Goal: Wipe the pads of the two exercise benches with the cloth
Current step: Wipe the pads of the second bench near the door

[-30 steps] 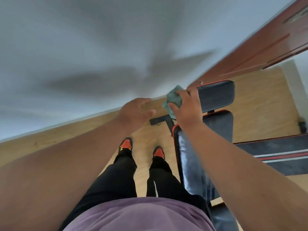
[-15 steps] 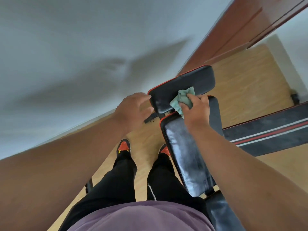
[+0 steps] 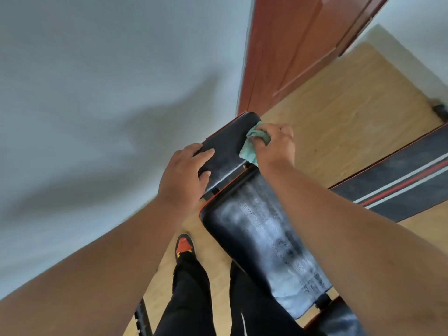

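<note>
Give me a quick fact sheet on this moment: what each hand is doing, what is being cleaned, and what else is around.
activity: wiping a black bench pad
left hand: grips the near-left edge of the small end pad, steadying it
right hand: holds a green cloth bunched against the far right of that pad
long pad: black with red trim, streaky sheen, untouched by either hand
floor: light wood
nearby: red-brown door, dark mat with red and white stripes

Small pad point(image 3: 226, 151) beyond long pad point(image 3: 264, 241); left hand point(image 3: 183, 175) on its left, cloth point(image 3: 252, 146) right.
</note>
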